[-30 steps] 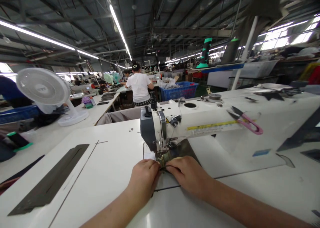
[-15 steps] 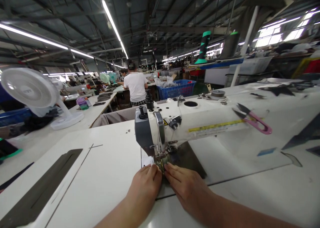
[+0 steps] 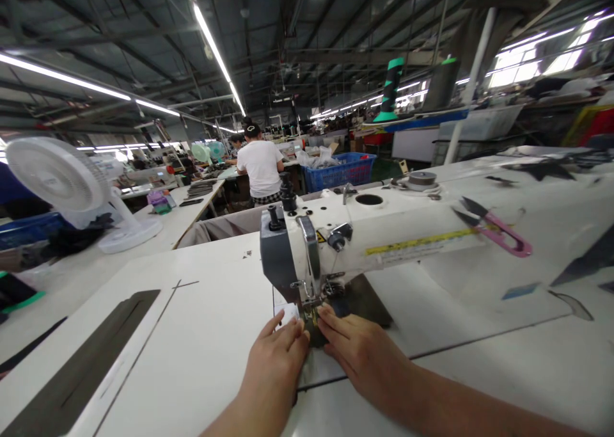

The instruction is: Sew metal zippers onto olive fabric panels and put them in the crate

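A white sewing machine (image 3: 384,232) stands on the white table (image 3: 201,334), its needle head at the left end. My left hand (image 3: 277,357) lies flat just left of the presser foot, fingers stretched toward the needle. My right hand (image 3: 359,350) lies flat just right of it, fingers extended. Both press on a dark fabric piece (image 3: 357,299) that runs under the foot and back beneath the machine arm. The part of the fabric under my fingers is hidden.
Pink thread snips (image 3: 499,229) rest on the machine arm. A long dark fabric strip (image 3: 81,366) lies at the table's left. A white fan (image 3: 62,181) stands on the neighbouring table. A person in a white shirt (image 3: 261,165) works further back near a blue basket (image 3: 340,171).
Both hands have flattened out from a pinching hold and slid slightly forward at the needle. The view has shifted a little to the right.
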The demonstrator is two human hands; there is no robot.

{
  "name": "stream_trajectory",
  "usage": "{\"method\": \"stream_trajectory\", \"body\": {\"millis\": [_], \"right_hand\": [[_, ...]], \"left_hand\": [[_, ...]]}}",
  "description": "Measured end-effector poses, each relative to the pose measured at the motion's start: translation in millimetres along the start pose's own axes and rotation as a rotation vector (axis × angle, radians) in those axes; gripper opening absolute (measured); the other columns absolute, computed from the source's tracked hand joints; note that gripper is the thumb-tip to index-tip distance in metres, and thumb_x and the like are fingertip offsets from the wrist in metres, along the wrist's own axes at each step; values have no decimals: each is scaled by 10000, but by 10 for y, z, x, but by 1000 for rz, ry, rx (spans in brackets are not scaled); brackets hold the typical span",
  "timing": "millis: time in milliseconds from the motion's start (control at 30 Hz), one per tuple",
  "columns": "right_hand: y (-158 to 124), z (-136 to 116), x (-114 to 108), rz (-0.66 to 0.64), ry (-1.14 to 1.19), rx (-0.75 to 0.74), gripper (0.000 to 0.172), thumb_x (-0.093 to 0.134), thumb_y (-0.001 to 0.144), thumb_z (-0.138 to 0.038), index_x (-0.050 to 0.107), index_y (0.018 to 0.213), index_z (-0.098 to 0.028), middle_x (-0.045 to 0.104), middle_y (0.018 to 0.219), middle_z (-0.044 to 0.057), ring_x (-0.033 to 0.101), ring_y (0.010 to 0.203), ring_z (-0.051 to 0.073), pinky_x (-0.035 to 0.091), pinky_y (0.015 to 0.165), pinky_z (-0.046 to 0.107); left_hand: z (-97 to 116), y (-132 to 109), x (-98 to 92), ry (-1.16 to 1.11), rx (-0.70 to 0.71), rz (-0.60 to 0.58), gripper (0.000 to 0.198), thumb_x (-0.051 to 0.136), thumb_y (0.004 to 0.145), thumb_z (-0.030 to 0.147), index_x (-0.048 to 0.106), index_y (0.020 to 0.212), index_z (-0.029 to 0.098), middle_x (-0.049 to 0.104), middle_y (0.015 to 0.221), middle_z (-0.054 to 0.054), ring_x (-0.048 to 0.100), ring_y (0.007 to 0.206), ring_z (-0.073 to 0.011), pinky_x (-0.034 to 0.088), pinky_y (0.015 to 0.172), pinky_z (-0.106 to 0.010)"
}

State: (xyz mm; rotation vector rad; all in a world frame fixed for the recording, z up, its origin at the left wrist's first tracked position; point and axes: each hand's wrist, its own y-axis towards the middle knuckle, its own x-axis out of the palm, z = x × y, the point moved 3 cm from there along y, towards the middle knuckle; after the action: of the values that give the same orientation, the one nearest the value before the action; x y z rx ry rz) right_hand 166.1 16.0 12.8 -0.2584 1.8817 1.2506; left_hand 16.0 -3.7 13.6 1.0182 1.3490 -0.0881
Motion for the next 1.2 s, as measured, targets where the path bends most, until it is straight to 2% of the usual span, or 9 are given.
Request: {"method": "stream_trajectory", "body": {"millis": [200,333,500,667,1033,1200], "right_hand": [[56,55,12,-68,12,26,322,532,675,29,617,976,-47,663,983,157,641,832,256,546,758,356],[87,111,32,-86,89,54,301,513,710,16,609,978,-82,660,995,135,627,899,242,522,813,346],[97,170,61,-120,130,88,247,475,757,-14,610,946,-97,656,990,141,628,886,241,521,798,358],[123,200,63,-134,140,92,254,435,793,-45,613,950,-136,657,963,105,616,902,224,507,800,339],[100,206,93,-126,152,105,228,425,804,-58,597,918,-155,650,956,94,607,896,216,488,795,321],[108,229,89,-162,142,91,206,443,814,-72,586,933,-160,649,940,71,600,895,199,475,805,305]], "left_hand": [[1,119,-9,13,63,41,324,296,910,101,608,825,117,671,820,-87,653,805,-169,494,901,-363],[-20,148,34,47,44,42,285,335,901,89,607,820,108,667,824,-87,647,807,-168,513,864,-329],[-48,140,112,48,-9,20,231,397,874,69,601,776,115,670,858,-83,639,850,-173,495,895,-347],[-82,192,118,32,-49,-23,205,435,844,44,594,735,112,663,786,-73,643,771,-173,511,857,-343],[-100,165,137,11,-69,-94,120,507,802,32,601,811,106,672,873,-91,642,838,-185,494,871,-342],[-143,163,158,7,-81,-87,117,525,779,25,598,791,116,673,872,-81,642,826,-182,497,864,-342]]}}
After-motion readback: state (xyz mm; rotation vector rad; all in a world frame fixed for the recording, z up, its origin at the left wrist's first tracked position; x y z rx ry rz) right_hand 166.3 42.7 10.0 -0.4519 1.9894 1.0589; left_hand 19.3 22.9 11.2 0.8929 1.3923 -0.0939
